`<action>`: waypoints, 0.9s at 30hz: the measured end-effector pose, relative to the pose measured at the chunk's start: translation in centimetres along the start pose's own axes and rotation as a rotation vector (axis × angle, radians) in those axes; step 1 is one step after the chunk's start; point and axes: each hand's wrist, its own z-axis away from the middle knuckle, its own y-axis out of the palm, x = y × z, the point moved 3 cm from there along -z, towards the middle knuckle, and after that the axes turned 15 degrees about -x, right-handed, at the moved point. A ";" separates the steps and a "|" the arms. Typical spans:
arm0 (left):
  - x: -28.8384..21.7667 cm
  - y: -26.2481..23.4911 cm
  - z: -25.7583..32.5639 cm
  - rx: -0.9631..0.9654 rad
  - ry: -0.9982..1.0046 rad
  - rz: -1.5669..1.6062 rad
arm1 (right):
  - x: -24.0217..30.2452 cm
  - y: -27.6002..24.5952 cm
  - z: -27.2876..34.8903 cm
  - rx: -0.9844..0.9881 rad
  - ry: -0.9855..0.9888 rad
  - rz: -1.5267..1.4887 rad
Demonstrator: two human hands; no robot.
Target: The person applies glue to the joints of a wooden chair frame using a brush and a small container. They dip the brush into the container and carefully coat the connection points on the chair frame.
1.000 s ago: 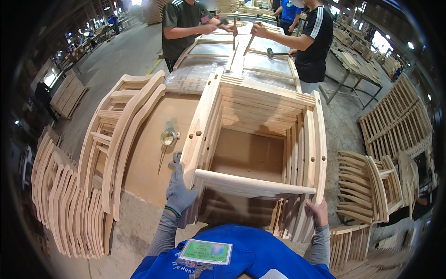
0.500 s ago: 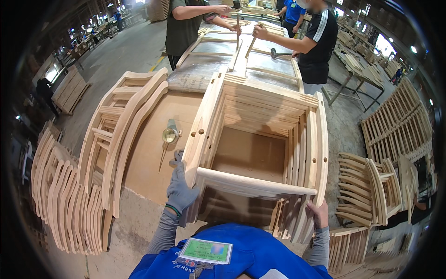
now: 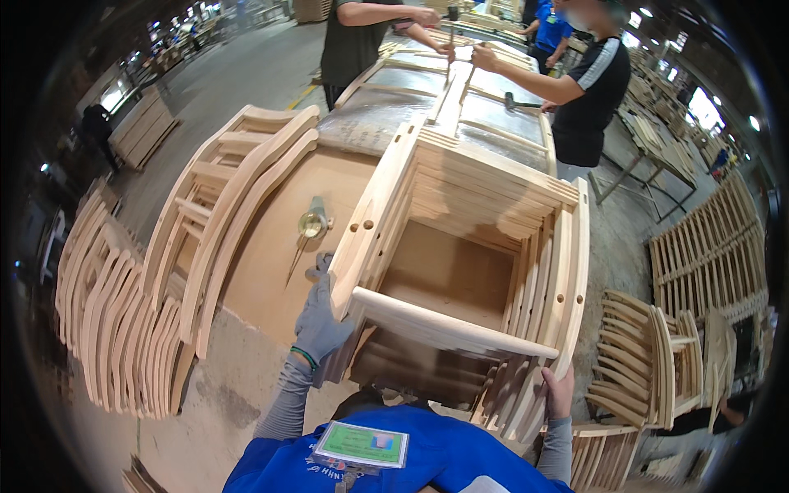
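Two hands make your grip: your gloved left hand (image 3: 323, 322) lies along the outer side of the left rail (image 3: 371, 226), its hidden finger closure impossible to tell; your bare right hand (image 3: 558, 393) pinches the right rail (image 3: 578, 263) near its closer end. Between and ahead of both sits the stack of wooden frames (image 3: 452, 323), rails running forward, slightly rightward, neither hand clearly nearer. Left of your left grip spreads the brown tabletop (image 3: 271, 255).

Not much to read here tbh. There's an ID badge (image 3: 353, 444) with a green panel and a small photo, but its print is too tiny to make out. The blue shirt (image 3: 448, 435) under it has some white capitals, partly covered. Also faint dark marking on the plastic wrap (image 3: 353, 127) up on the surface, too blurry to read.
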 end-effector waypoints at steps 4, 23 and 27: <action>0.6 -0.7 2.4 -0.050 -0.003 -0.107 | 2.9 0.0 -0.2 -0.123 -0.487 0.312; 32.1 -25.0 27.3 -0.268 -0.562 -0.076 | 11.9 36.6 39.7 1.055 -0.496 -0.295; 37.9 -32.3 31.8 -0.379 -0.717 -0.053 | 13.8 44.0 46.9 1.177 -0.535 -0.267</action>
